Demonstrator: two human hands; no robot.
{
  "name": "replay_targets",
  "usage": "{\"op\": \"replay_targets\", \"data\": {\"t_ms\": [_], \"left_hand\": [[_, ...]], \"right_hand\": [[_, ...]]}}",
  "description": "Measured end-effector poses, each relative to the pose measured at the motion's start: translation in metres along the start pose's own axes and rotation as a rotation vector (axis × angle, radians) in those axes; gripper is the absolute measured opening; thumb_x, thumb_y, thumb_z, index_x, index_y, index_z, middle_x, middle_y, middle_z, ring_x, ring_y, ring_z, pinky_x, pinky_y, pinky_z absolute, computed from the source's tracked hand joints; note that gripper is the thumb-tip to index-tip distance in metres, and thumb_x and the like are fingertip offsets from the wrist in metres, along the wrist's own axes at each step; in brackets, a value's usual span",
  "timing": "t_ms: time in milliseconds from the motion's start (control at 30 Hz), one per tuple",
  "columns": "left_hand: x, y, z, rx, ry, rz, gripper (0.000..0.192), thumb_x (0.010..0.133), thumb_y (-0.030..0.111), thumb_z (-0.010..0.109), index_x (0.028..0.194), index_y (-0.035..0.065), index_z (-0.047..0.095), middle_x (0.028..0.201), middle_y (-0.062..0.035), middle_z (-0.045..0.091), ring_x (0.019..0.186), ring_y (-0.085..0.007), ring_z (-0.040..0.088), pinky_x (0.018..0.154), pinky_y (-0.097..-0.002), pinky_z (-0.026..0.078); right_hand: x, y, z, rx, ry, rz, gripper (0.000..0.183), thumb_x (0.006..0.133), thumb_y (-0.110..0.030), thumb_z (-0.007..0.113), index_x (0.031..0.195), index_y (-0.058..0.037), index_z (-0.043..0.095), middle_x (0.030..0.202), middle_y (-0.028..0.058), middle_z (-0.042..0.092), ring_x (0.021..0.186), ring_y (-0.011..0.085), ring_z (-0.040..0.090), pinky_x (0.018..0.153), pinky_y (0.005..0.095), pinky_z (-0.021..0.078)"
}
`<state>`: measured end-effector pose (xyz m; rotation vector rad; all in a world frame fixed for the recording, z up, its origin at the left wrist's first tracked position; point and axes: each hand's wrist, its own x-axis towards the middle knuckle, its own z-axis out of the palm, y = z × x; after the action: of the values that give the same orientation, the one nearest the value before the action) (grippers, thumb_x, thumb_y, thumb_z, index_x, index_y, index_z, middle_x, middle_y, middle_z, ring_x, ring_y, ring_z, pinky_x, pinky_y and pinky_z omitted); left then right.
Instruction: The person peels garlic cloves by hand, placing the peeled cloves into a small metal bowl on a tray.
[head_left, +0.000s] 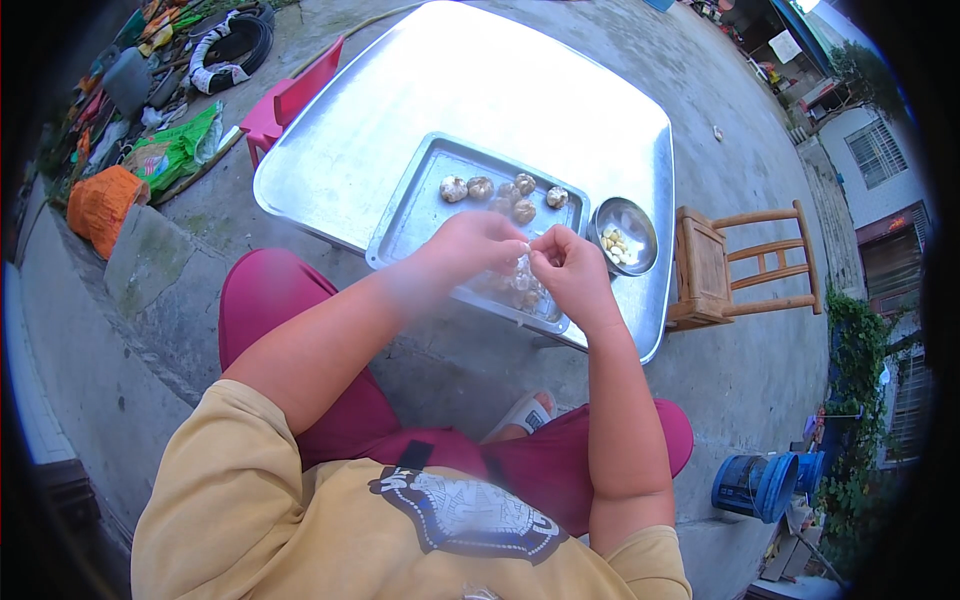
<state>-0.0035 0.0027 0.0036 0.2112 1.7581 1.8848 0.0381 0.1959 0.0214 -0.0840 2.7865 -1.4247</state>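
Observation:
Over the near part of a metal tray, my left hand and my right hand meet at the fingertips. Pinched between them is a small whitish piece, apparently a garlic clove, mostly hidden by the fingers. Several whole garlic bulbs lie beyond my hands in the tray. Under my hands, partly covered, is a heap of garlic skins and pieces. A steel bowl right of the tray holds peeled garlic cloves.
The tray and bowl stand on a shiny metal table. A wooden chair is at its right, a pink plastic chair at its left. Blue buckets stand at the lower right. Sacks and a coiled black hose lie at the upper left.

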Motion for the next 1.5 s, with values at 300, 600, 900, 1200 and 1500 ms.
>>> {"op": "replay_targets", "data": {"t_ms": [300, 600, 900, 1200, 1500], "left_hand": [[0.002, -0.002, -0.001, -0.021, -0.017, -0.035, 0.020, 0.092, 0.016, 0.075, 0.105, 0.0008, 0.070, 0.095, -0.0086, 0.071, 0.084, -0.0151, 0.068, 0.081, -0.0303, 0.058], [0.003, -0.002, -0.002, -0.122, 0.005, -0.103, 0.020, 0.093, 0.016, 0.076, 0.104, 0.0014, 0.070, 0.098, -0.0071, 0.069, 0.087, -0.0153, 0.067, 0.084, -0.0315, 0.059], [0.003, -0.004, -0.001, -0.188, -0.032, -0.099, 0.021, 0.093, 0.016, 0.077, 0.105, 0.0014, 0.069, 0.099, -0.0071, 0.069, 0.088, -0.0150, 0.067, 0.085, -0.0312, 0.059], [0.001, 0.000, -0.002, -0.238, -0.068, -0.125, 0.024, 0.095, 0.018, 0.075, 0.111, 0.0003, 0.070, 0.102, -0.0077, 0.070, 0.091, -0.0151, 0.068, 0.086, -0.0310, 0.059], [0.002, -0.002, -0.004, -0.228, -0.143, -0.095, 0.036, 0.098, 0.017, 0.071, 0.130, 0.0008, 0.067, 0.110, -0.0085, 0.071, 0.094, -0.0146, 0.069, 0.091, -0.0308, 0.060]], "right_hand": [[-0.001, -0.003, -0.001, -0.031, 0.009, 0.001, 0.006, 0.090, -0.005, 0.067, 0.092, 0.0006, 0.066, 0.076, -0.0026, 0.061, 0.069, 0.0038, 0.053, 0.063, 0.0222, 0.0452], [-0.002, -0.002, -0.002, 0.027, 0.016, -0.011, 0.009, 0.091, -0.008, 0.068, 0.093, 0.0009, 0.067, 0.077, -0.0012, 0.064, 0.069, 0.0043, 0.055, 0.063, 0.0225, 0.0459], [-0.003, -0.004, 0.004, -0.115, 0.106, -0.065, 0.010, 0.088, -0.009, 0.070, 0.087, -0.0002, 0.065, 0.070, 0.0001, 0.061, 0.064, 0.0068, 0.055, 0.061, 0.0248, 0.0469], [-0.003, -0.009, 0.005, -0.158, 0.139, -0.064, 0.010, 0.086, -0.009, 0.068, 0.085, -0.0009, 0.061, 0.067, 0.0001, 0.057, 0.062, 0.0082, 0.051, 0.059, 0.0265, 0.0437], [-0.003, -0.010, 0.001, -0.092, 0.069, -0.094, 0.010, 0.087, -0.009, 0.068, 0.087, -0.0012, 0.061, 0.069, -0.0010, 0.055, 0.064, 0.0070, 0.050, 0.060, 0.0250, 0.0431]]}}
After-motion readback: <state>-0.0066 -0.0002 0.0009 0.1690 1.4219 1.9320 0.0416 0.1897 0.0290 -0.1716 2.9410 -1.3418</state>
